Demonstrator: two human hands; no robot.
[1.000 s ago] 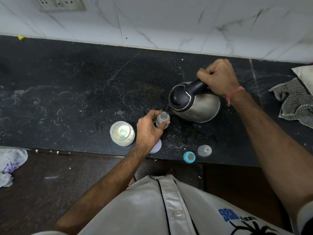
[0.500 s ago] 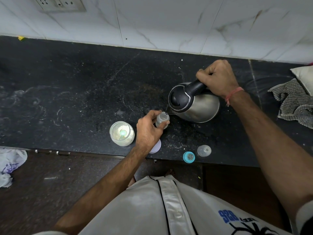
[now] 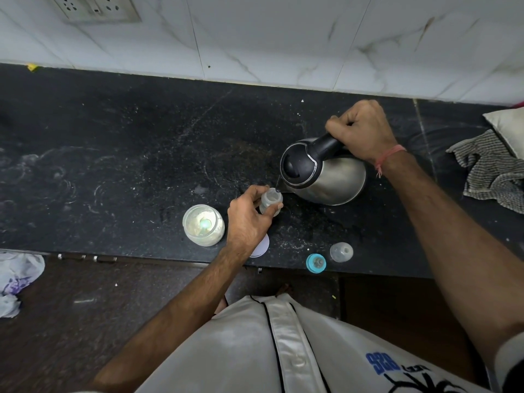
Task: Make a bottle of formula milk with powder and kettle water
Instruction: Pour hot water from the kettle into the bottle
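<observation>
On the black counter (image 3: 113, 154), seen from above, one steel kettle (image 3: 326, 177) at about 3 o'clock of centre is tilted, its spout lowered toward 8 o'clock so that it meets the mouth of the bottle. One right hand (image 3: 364, 131) is wrapped fast around the black kettle handle from above, a grip that appears chosen to control the tilt and hence the flow. One left hand (image 3: 248, 219) curls thumb and fingers about the one small clear bottle (image 3: 270, 204), which stands upright on the counter just at the spout's tip; the hold seems meant to steady a light vessel against tipping while water enters. Whether water is running cannot be told.

One open jar of powder (image 3: 203, 225), a pale green scoop lying inside, stands at 9 o'clock of the bottle, just beside the left hand and within reach. One white lid (image 3: 262, 246) lies at 6 o'clock, partly hidden under the wrist. One clear cap (image 3: 341, 252) and one blue-ringed teat (image 3: 316, 262) wait at 4 o'clock near the counter edge, apart from the pouring, presumably set aside for closing. One striped cloth (image 3: 490, 177) lies far at 3 o'clock.
</observation>
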